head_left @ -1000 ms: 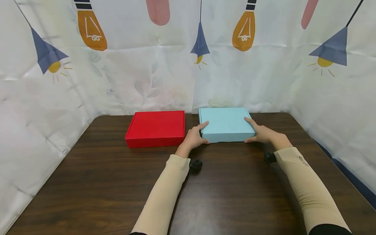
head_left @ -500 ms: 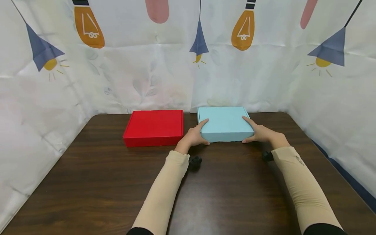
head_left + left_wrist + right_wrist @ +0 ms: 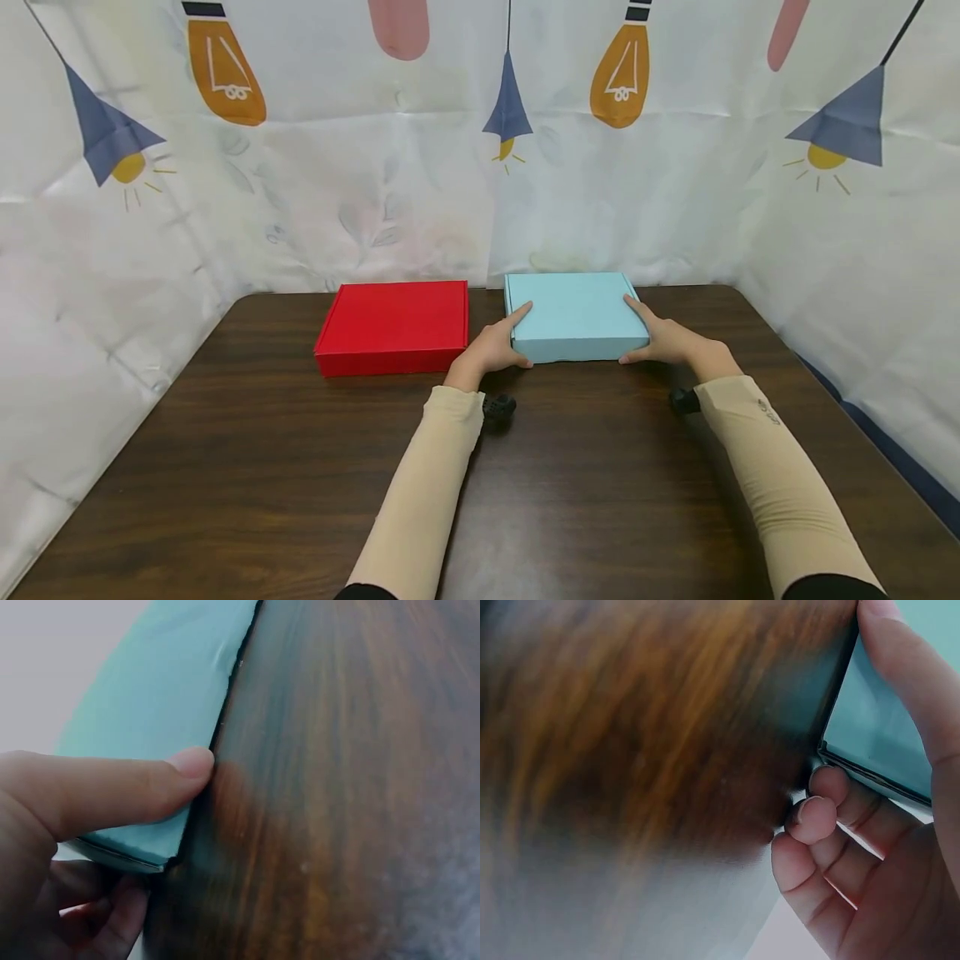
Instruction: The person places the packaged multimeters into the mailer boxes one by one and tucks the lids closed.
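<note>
A closed light blue cardboard box (image 3: 573,308) lies flat at the back of the table, right of the middle. My left hand (image 3: 491,350) grips its left end near the front corner. At the right end, my right hand (image 3: 670,340) holds the matching corner. In the left wrist view the thumb (image 3: 142,787) presses across the front face of the blue box (image 3: 172,682), with fingers curled at the end. The right wrist view has the right thumb (image 3: 907,667) on the front face and curled fingertips (image 3: 814,817) by the lower corner.
A closed red cardboard box (image 3: 397,325) lies just left of the blue one, close to my left hand. Behind both boxes hangs a white curtain (image 3: 315,200) with lamp prints. The dark wooden table (image 3: 247,475) stretches toward me.
The head view has shifted very slightly. Both hands keep their hold on the blue box, which stays in place beside the red one.
</note>
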Demonstrator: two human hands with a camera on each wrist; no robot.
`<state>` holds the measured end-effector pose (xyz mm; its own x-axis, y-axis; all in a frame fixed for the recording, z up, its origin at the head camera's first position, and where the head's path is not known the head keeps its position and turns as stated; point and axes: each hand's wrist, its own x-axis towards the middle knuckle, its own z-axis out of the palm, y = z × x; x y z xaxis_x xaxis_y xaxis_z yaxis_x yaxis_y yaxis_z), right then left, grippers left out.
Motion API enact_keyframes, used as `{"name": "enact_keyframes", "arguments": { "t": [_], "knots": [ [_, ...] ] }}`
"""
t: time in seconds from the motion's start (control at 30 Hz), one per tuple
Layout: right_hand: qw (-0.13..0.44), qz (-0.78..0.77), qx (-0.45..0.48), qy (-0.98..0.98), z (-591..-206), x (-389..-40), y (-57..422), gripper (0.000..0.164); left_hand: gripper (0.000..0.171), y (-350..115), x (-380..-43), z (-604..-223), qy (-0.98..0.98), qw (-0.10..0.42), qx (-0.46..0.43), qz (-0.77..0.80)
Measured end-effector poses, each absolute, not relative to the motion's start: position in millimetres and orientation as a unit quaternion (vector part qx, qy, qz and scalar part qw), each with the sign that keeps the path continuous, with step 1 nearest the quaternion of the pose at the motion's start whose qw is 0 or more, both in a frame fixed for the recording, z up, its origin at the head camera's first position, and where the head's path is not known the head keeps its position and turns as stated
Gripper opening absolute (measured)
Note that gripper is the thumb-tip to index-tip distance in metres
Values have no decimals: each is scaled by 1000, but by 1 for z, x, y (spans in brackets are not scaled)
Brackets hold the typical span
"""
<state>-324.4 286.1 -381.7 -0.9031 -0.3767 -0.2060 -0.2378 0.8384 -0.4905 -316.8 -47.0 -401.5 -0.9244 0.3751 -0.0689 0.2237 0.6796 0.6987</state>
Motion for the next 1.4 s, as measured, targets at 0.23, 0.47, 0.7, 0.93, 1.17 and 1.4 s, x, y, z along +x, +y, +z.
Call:
{"name": "enact_keyframes", "arguments": {
  "t": [0.23, 0.47, 0.7, 0.93, 1.17, 1.4],
  "knots": [
    [150, -222, -159, 950, -384, -324, 287, 120, 98, -43, -315, -407, 912, 94, 153, 370],
    [154, -222, -155, 950, -389, -320, 289, 119, 98, -42, -311, -414, 910, 97, 159, 371],
    [145, -219, -154, 952, -393, -320, 287, 118, 97, -42, -312, -417, 907, 89, 159, 379],
    [143, -218, -161, 952, -386, -325, 287, 117, 97, -42, -316, -411, 907, 84, 157, 382],
    [146, -224, -161, 950, -381, -329, 286, 120, 98, -42, -318, -405, 908, 84, 149, 383],
    [165, -218, -159, 948, -379, -329, 285, 122, 100, -45, -318, -402, 909, 95, 152, 377]
  ]
}}
